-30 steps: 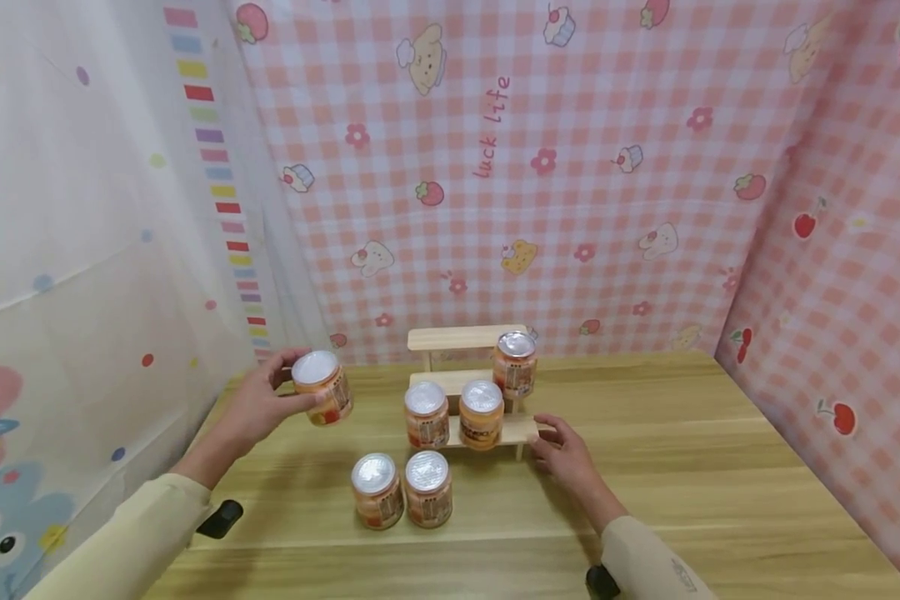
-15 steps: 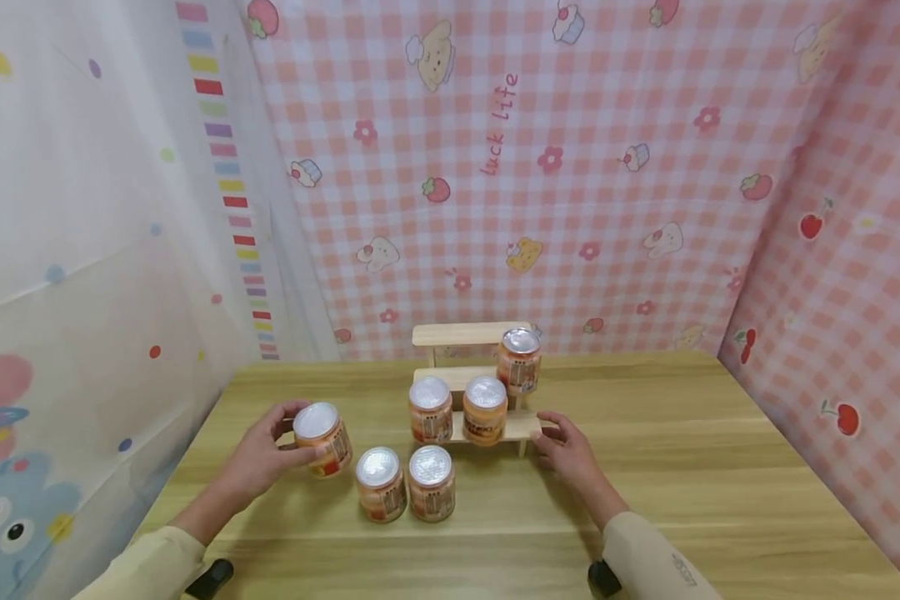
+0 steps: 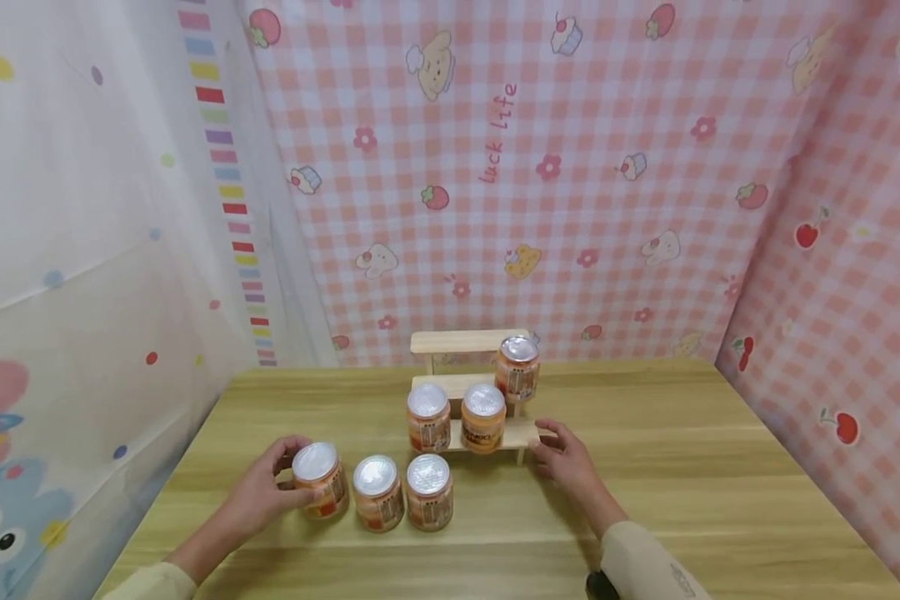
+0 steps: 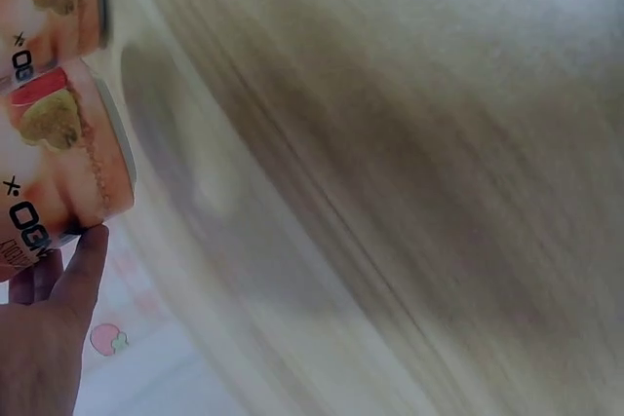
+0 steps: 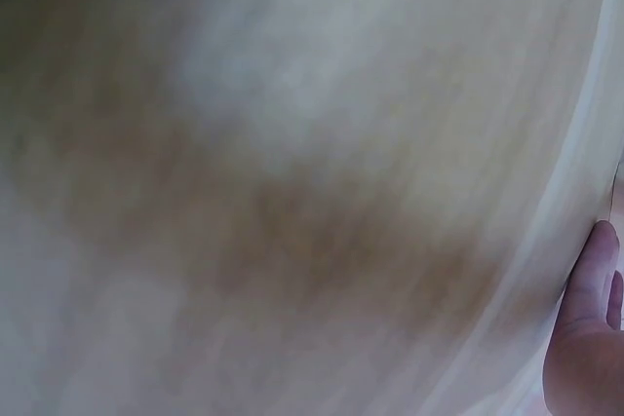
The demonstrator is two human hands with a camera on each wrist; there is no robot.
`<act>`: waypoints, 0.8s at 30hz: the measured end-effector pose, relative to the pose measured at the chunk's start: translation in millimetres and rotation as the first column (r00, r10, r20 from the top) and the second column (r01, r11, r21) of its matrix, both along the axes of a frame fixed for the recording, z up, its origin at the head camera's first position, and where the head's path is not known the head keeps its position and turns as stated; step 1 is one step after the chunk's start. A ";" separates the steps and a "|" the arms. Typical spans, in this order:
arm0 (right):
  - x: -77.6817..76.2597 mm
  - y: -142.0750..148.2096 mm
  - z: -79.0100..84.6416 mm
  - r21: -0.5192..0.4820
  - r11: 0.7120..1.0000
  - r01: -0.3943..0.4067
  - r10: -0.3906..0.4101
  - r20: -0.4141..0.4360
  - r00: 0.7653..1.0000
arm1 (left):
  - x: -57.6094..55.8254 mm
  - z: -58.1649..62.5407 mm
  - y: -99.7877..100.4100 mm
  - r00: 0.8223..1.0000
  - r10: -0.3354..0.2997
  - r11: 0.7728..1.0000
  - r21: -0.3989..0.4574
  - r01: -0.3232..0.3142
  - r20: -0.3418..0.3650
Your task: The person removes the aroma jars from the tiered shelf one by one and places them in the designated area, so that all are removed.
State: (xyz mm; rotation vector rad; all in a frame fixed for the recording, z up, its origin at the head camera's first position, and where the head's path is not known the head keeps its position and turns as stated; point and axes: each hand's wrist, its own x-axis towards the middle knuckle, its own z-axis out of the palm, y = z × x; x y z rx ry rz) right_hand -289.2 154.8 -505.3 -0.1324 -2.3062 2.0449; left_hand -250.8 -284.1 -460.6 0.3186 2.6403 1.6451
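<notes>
My left hand (image 3: 266,492) grips an orange-labelled can (image 3: 320,487) with a silver lid, thumb on the near side and fingers behind. The can stands upright at the left end of a row with two matching cans, the middle one (image 3: 378,500) and the right one (image 3: 430,500). In the left wrist view the thumb presses near the end of the can (image 4: 73,153). My right hand (image 3: 570,462) touches the right end of a stepped wooden rack (image 3: 521,432), its fingers extended and relaxed. In the right wrist view the thumb (image 5: 590,275) shows at the edge.
Two cans stand on the rack's lowest step, a left one (image 3: 428,425) and a right one (image 3: 483,425). Another can (image 3: 517,375) sits higher at the right. The wooden table (image 3: 645,500) meets a pink checked cloth (image 3: 607,208) behind the rack.
My left hand has lowered its can from above the table to beside the two front cans. The right hand stays at the rack's end. The head view has shifted slightly.
</notes>
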 end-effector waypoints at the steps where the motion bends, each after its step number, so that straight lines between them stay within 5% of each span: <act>1: 0.1 0.0 -0.7 -0.001 1.000 -0.001 0.001 -0.001 1.000 | 1.0 -1.1 0.6 1.000 -0.006 1.000 0.008 0.006 0.002; 17: -0.5 -0.2 -2.0 -0.019 1.000 -0.004 0.004 0.001 1.000 | 6.8 -14.1 0.7 0.998 -0.043 0.999 0.023 0.042 0.041; 24: -0.8 -0.2 -0.9 -0.015 1.000 -0.002 0.002 0.001 1.000 | 5.3 -13.0 -1.0 0.997 -0.074 0.997 -0.002 0.073 -0.019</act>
